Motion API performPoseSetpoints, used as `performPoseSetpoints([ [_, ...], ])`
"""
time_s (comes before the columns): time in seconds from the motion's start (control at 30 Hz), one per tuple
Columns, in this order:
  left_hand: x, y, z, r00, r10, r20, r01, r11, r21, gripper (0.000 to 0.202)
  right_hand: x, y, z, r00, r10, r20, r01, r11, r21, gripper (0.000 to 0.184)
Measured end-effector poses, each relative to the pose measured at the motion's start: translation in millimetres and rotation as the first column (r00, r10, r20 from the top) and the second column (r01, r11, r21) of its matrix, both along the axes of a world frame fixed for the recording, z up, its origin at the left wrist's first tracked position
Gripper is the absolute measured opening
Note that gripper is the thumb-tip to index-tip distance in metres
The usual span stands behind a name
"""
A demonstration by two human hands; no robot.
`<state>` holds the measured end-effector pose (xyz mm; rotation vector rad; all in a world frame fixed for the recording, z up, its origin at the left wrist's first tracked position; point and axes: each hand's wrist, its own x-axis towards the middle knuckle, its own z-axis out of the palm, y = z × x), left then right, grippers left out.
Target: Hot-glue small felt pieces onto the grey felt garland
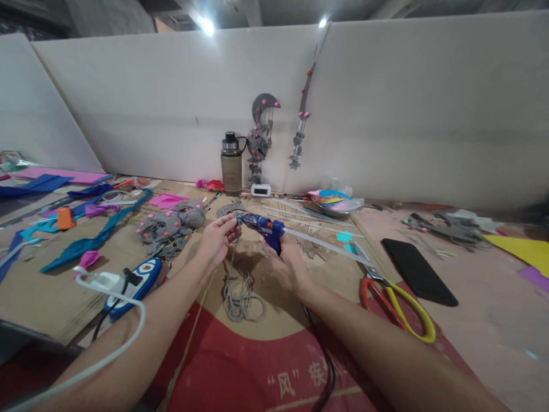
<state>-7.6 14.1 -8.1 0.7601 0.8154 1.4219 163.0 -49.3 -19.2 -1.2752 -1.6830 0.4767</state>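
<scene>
A blue hot glue gun (275, 230) is gripped in my right hand (291, 264), its nozzle pointing left and a small red light showing on its body. From its back end a long translucent glue stick (328, 245) sticks out to the right. My left hand (218, 237) is pinched closed right by the nozzle; what lies between its fingertips is too small and covered to make out. Grey cord (240, 303) trails from below the fingertips to a loose tangle on the cardboard (261, 332).
Scissors (377, 277) with red and yellow handles and a black phone (418, 272) lie right. Left are a blue-white power strip (137, 283), a white cable and grey felt pieces (165, 226). A bottle (232, 169) and small clock (261, 190) stand behind, before a white partition.
</scene>
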Motion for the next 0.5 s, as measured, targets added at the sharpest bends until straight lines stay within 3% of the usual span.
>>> performPoseSetpoints([
  [0.5, 1.2, -3.5, 2.7, 0.999, -0.005, -0.052, 0.005, 1.000, -0.005, 0.021, -1.1, -3.3, 4.1, 1.000, -0.011, 0.009, 0.011, 1.000, -0.003, 0.031],
])
